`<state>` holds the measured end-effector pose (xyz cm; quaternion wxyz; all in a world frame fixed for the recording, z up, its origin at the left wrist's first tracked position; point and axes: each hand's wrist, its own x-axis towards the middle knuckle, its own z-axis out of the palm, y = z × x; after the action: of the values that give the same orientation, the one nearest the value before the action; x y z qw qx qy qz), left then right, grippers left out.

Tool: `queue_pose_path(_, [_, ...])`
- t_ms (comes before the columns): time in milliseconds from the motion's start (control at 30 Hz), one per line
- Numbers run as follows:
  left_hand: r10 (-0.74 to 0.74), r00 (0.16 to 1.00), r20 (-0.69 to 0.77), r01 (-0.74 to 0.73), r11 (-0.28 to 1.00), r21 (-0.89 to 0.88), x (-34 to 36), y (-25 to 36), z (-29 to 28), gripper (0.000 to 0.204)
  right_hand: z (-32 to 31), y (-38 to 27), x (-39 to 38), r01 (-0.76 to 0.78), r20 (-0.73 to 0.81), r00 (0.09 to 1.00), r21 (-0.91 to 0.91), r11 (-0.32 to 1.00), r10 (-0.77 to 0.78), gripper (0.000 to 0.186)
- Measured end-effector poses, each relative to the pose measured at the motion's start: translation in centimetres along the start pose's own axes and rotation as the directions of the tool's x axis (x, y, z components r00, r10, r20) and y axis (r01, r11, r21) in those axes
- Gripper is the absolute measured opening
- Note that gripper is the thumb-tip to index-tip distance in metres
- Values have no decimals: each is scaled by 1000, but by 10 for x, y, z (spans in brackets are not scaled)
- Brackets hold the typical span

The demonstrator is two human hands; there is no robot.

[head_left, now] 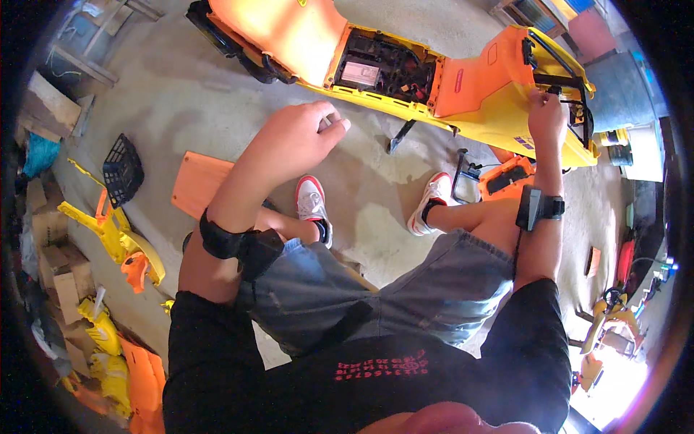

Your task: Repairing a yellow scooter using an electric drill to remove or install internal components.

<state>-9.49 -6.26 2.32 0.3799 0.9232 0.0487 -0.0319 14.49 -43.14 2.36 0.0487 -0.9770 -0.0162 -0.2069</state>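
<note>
A yellow and orange scooter body point(470, 83) stretches across the floor in front of me, with black trim at its right end. My right hand point(547, 123) is at that end, its fingers curled closed beside the black frame point(571, 72); a small dark piece shows at the fingertips, too small to name. My left hand point(300, 134) hangs in the air before the scooter body, apart from it. Its fingers are bent and the thumb lies close to them; what they hold, if anything, is hidden. Midway along the body, an uncovered bay point(383, 65) shows wiring and a silver box point(360, 73).
An orange panel point(199, 181) and a black basket point(123, 170) lie to the left, near yellow body parts point(119, 239). By my right foot rests an orange part with a black insert point(506, 179). Cartons point(61, 278) line the left side. A black stand point(401, 135) juts below the body.
</note>
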Motion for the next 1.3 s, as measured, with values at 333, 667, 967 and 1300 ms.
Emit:
queue_pose_path(333, [-31, 999, -9, 31, 1000, -5, 2, -3, -10, 32, -50, -28, 8, 35, -252, 968, 69, 997, -16, 49])
queue_pose_path(667, [74, 992, 107, -87, 988, 130, 68, -42, 43, 32, -2, -83, -53, 158, 160, 941, 573, 805, -299, 33])
queue_pose_path(967, [410, 907, 100, -416, 830, 371, 219, -75, 228, 66, 23, -57, -42, -11, 262, 959, 402, 916, -104, 35])
queue_pose_path(1300, [199, 979, -49, -126, 773, 622, 234, -60, 280, 37, 40, -9, -27, -120, 282, 959, 426, 897, -6, 34])
